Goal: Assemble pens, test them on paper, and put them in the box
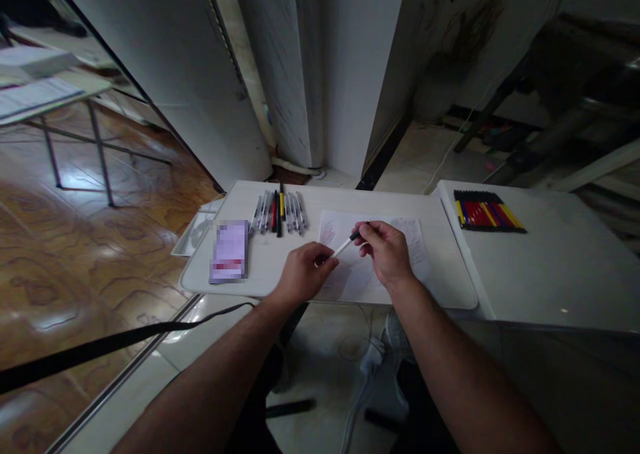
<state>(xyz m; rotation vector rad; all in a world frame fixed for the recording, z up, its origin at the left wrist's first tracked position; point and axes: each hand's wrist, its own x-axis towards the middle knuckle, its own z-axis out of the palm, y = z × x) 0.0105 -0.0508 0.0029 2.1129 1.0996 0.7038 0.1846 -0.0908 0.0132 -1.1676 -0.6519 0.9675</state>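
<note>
Over the middle of the small white table I hold a pen (pixel 342 248) with a white barrel and a black end, slanting up to the right. My left hand (pixel 306 269) pinches the white lower end. At the black upper end are the closed fingers of my right hand (pixel 387 251). Beneath both hands lies a sheet of paper (pixel 415 231) with scribbled marks, partly covered by them. To the left, a row of pens (pixel 291 213) lies side by side: several clear ones, with black, red and yellow ones among them.
A phone-like purple rectangle (pixel 230 251), blurred out, lies at the table's left. On the adjoining white surface (pixel 560 274) at right sits a row of black, red, yellow and blue pens (pixel 487 213). A black strap (pixel 125 334) crosses the lower left. Cables and a power strip (pixel 373 355) lie below.
</note>
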